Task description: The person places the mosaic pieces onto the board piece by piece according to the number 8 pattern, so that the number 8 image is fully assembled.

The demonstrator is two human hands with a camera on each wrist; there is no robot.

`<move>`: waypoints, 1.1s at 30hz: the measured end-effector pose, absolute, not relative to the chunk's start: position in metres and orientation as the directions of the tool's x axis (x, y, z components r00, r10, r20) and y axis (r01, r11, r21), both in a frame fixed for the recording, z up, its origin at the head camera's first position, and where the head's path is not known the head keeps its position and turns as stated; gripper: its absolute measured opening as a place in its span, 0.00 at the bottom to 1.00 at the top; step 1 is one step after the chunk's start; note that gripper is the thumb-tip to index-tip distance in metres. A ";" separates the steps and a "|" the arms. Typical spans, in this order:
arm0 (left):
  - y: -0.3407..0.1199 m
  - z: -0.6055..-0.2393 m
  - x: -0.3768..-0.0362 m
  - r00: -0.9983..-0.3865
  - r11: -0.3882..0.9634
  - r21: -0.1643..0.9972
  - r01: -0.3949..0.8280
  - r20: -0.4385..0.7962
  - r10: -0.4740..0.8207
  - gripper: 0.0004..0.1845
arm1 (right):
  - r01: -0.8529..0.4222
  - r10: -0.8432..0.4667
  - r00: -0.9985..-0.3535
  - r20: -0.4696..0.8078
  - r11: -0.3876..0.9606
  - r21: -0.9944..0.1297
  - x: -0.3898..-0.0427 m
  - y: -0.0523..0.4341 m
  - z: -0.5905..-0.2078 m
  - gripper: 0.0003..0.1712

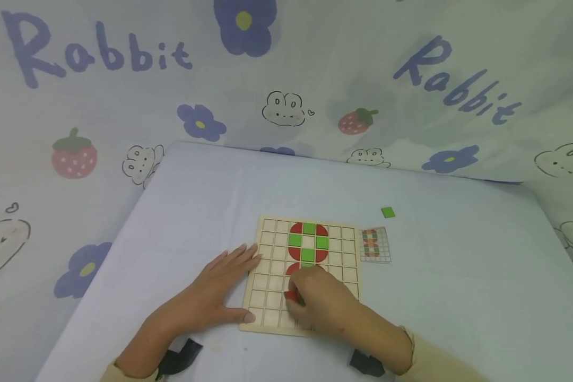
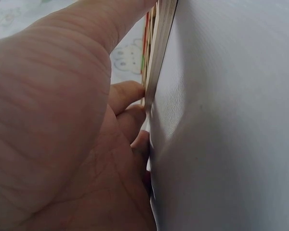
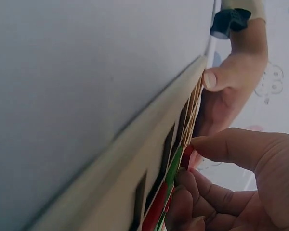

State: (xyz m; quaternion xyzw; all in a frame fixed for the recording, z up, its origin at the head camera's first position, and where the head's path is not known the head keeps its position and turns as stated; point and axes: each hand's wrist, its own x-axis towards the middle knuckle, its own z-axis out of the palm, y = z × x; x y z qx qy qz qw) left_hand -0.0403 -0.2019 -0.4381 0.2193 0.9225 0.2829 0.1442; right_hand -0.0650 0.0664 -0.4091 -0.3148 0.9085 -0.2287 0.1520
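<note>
Left hand: My left hand (image 1: 215, 297) lies flat on the counter (image 1: 181, 212). The fingers are straight and spread, and they touch the left edge of the wooden board (image 1: 270, 276). The thumb tip sits at the near left corner. It holds nothing.

Board: The wooden board has a grid of little square holes. It lies flat in the middle of the counter, close to me.

Red piece: My right hand (image 1: 322, 302) pinches a small red piece (image 1: 291, 295) with curled fingers. The piece is right over a hole low on the board, below the other colored pieces.

How to do it well: I think I should keep my left hand pressing the board so it does not slide. I should line the red piece up with its hole, check its turn against the card, and push it down flat.

Card: One small picture card (image 1: 375, 244) lies just beside the right edge of the board.

Green piece: One loose green square (image 1: 388, 212) lies alone on the counter, past the card.

Count: One board, one card, one loose green square. On the board I see five green squares; my hand hides some red ones, so I cannot count those.
</note>
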 end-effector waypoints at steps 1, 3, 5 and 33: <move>-0.202 -0.438 -0.041 -0.862 0.745 0.583 0.324 -0.143 0.487 0.59 | -0.517 -0.648 -0.753 -0.116 0.692 -0.505 -0.064 0.066 -0.410 0.10; -0.202 -0.437 -0.041 -0.861 0.747 0.582 0.322 -0.148 0.486 0.59 | -0.548 -0.659 -0.749 -0.077 0.680 -0.488 -0.062 0.064 -0.412 0.12; -0.202 -0.437 -0.041 -0.861 0.748 0.583 0.317 -0.153 0.484 0.59 | -0.573 -0.663 -0.747 -0.041 0.675 -0.464 -0.060 0.063 -0.413 0.13; -0.200 -0.437 -0.041 -0.867 0.750 0.588 0.304 -0.156 0.473 0.60 | -0.491 -0.582 -0.807 -0.098 0.754 -0.436 -0.058 0.100 -0.405 0.13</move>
